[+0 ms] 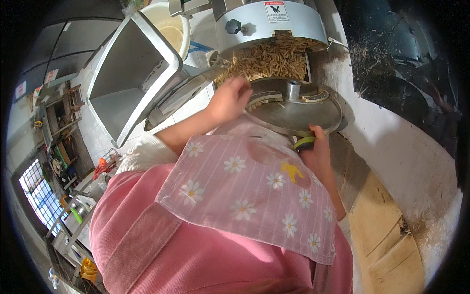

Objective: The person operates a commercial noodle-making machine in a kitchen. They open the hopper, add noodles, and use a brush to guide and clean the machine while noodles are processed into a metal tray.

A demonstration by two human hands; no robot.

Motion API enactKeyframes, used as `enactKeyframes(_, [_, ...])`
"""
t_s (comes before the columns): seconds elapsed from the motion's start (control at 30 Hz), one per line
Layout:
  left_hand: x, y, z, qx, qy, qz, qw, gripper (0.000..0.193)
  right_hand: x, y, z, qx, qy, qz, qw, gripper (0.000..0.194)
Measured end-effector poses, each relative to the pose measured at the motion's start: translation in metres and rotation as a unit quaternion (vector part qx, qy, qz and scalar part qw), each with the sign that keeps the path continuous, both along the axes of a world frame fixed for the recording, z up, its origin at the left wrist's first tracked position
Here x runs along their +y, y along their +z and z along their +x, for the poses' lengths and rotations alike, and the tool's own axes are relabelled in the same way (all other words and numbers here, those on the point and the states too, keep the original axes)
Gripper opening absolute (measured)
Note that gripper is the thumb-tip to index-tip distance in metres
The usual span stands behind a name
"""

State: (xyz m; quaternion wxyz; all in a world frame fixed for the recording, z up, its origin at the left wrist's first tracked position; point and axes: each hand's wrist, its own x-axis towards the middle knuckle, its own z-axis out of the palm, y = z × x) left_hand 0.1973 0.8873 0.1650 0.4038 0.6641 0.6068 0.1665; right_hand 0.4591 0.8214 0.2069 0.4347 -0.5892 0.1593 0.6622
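Note:
A round metal cutting disc [290, 114] with a raised hub and curved blade pieces lies tilted in front of me. My right hand [317, 150] grips its near right rim, thumb on top. Beside that palm shows a green-and-black handle [304, 142]; the rest of it is hidden. At the disc's left edge is my left hand [229, 98], fingers curled and slightly blurred; whether it pinches something is unclear. Pale cut strips [253, 106] cling under a blade piece. Behind the disc, a heap of brown cut strips [273, 60] fills the opening of the slicing machine [253, 27].
An open metal hopper [128, 73] stands tilted at left, by a round metal cover [187, 93]. A white tub [185, 33] is behind it. Along the right runs a stained white wall [404, 136], with tan boards [382, 217] below. Shelving with clutter [62, 147] is far left.

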Motion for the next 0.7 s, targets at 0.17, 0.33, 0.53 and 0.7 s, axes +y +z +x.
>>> enactKeyframes(0.17, [-0.028, 0.017, 0.011, -0.103, 0.010, -0.401, 0.910, 0.036, 0.007, -0.008, -0.002, -0.010, 0.014, 0.002, 1.000, 0.026])
enactKeyframes(0.33, [-0.021, 0.017, 0.040, -0.415, 0.199, -0.602, 0.652, 0.066, 0.011, -0.025, -0.002, -0.037, -0.021, -0.025, 0.999, 0.021])
enactKeyframes(0.53, [-0.043, -0.036, 0.125, -0.531, 0.365, -0.477, 0.598, 0.034, 0.014, -0.040, -0.005, -0.011, 0.013, 0.000, 1.000, 0.021])
enactKeyframes(0.7, [-0.042, -0.027, 0.123, -0.471, 0.464, -0.455, 0.597, 0.011, 0.001, -0.041, -0.001, 0.115, 0.019, -0.045, 0.992, 0.021])
